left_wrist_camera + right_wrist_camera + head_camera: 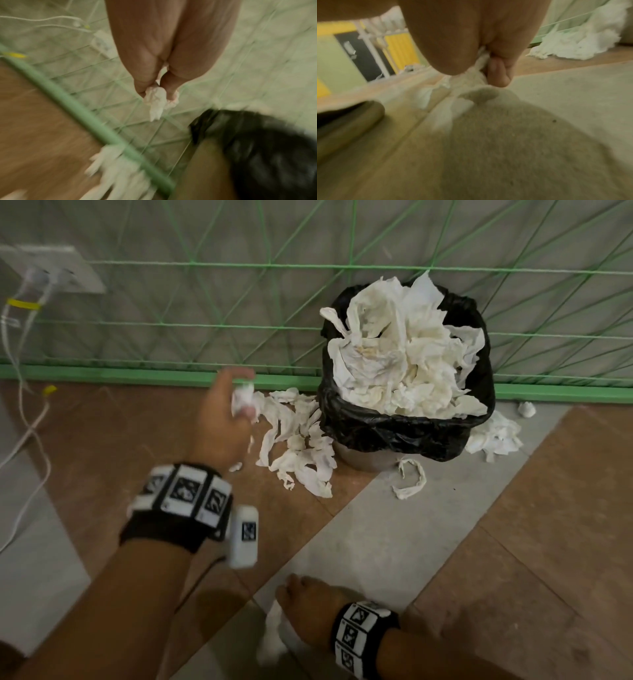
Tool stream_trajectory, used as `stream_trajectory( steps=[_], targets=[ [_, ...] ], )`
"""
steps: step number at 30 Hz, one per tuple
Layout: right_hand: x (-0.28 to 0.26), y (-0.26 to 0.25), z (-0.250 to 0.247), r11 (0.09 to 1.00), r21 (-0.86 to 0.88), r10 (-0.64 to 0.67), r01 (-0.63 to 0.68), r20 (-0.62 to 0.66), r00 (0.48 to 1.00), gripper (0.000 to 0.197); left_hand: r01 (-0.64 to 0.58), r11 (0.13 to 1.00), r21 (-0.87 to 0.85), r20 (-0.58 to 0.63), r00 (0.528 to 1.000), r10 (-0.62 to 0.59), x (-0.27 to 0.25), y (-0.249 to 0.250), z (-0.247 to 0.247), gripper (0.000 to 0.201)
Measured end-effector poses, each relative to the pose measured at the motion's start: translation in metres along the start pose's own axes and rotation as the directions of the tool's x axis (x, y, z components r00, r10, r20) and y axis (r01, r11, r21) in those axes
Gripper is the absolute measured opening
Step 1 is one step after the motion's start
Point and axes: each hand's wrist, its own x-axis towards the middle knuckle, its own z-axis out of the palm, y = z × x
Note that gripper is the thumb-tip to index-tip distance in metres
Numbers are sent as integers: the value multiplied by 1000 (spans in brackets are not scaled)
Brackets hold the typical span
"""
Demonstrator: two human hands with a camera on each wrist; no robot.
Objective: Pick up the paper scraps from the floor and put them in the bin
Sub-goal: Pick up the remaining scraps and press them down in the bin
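A bin (407,433) lined with a black bag stands against the wall, heaped with crumpled white paper (404,350). My left hand (239,402) is raised left of the bin and pinches a small white paper scrap (241,400) (156,102) between thumb and fingers. Low at the front, my right hand (294,611) grips a crumpled white scrap (272,635) (471,77) lying on the grey floor tile. A pile of torn scraps (298,440) lies on the floor left of the bin, and more scraps (493,436) lie at its right side.
A curled paper strip (409,479) lies in front of the bin and a small ball (526,409) by the green skirting (102,373). White cables (27,419) hang from a wall socket (51,268) at far left. The floor is brown and grey tiles.
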Motion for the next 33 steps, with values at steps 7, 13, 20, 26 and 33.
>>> stream_trajectory(
  steps=[7,13,20,26,33],
  targets=[
    [-103,3,-133,966,257,166,-31,-527,834,13,-433,882,-183,123,880,458,30,148,4,33],
    [-180,63,-268,935,344,349,-81,-936,55,23,-612,788,71,429,732,530,25,136,72,19],
    [-152,151,-330,864,299,461,-406,-795,395,46,-650,691,317,394,753,528,13,118,82,41],
    [-178,176,-325,748,659,606,76,-725,328,45,-342,940,-12,-94,936,340,26,101,55,23],
    [-177,334,-198,382,770,918,-511,-253,304,46,8,903,430,37,999,-26,32,-32,60,44]
  ],
)
